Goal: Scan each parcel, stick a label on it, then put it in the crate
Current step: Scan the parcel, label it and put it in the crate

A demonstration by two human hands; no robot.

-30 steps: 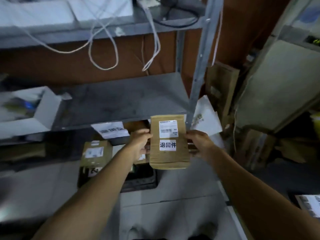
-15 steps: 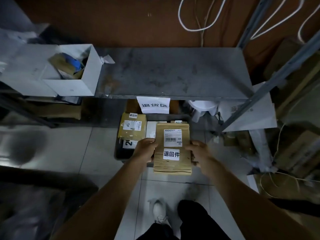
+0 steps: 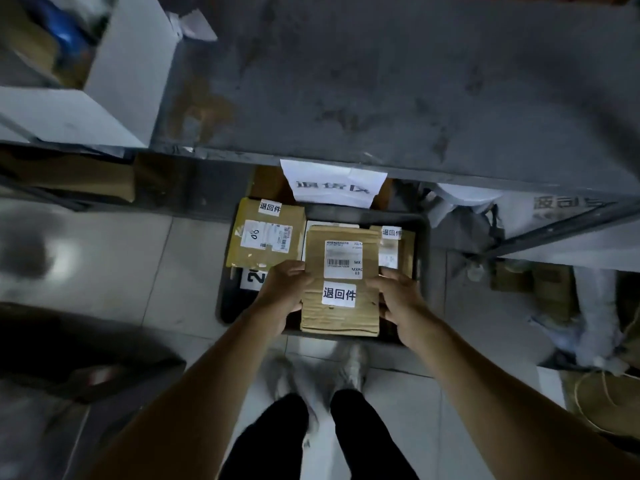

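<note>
- Much of the dark plastic crate point(image 3: 420, 244) on the tiled floor point(image 3: 145, 271) is hidden by parcels and hands; its far rim is tucked under the grey metal shelf point(image 3: 381, 84).
- The print on the white paper sign point(image 3: 332, 183) hanging from the shelf edge is blurred.
- The flat brown cardboard parcel point(image 3: 341, 317), labelled with a white barcode sticker point(image 3: 343, 259) and a white square label point(image 3: 339, 294), is held over the crate's near half.
- A taped brown parcel point(image 3: 265, 233) is seen at the crate's left; open room is left only at the near-left corner.
- The parcel's left edge is gripped by the left hand point(image 3: 282, 296), thumb on top.
- Its right edge is gripped by the right hand point(image 3: 401, 303), both arms reaching down.
</note>
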